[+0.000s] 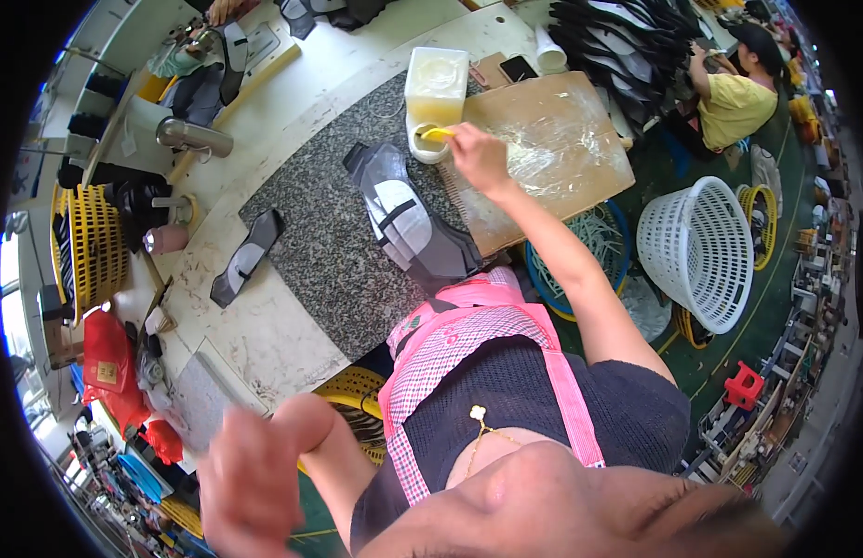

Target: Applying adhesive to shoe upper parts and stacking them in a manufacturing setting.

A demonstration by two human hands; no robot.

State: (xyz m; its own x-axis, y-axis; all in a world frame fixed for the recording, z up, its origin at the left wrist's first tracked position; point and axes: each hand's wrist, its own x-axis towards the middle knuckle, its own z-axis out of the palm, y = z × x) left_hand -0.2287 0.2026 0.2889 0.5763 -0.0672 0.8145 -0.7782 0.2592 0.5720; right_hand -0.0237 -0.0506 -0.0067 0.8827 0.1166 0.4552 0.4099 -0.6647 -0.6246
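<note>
My right hand reaches out over the table, its fingers closed on a slim yellow-handled tool. The tool's far end is over the mouth of a small white cup, and its working tip cannot be made out. Behind the cup stands a white square tub with pale yellowish contents. Left of the hand lies an overlapping stack of grey and black cut pieces. A single similar piece rests farther left. My left hand is raised close to the camera at lower left, blurred, holding nothing I can make out.
A smeared cardboard sheet overhangs the speckled tabletop. A phone and a black pile are beyond. White and yellow baskets flank the table; a person in yellow sits far right.
</note>
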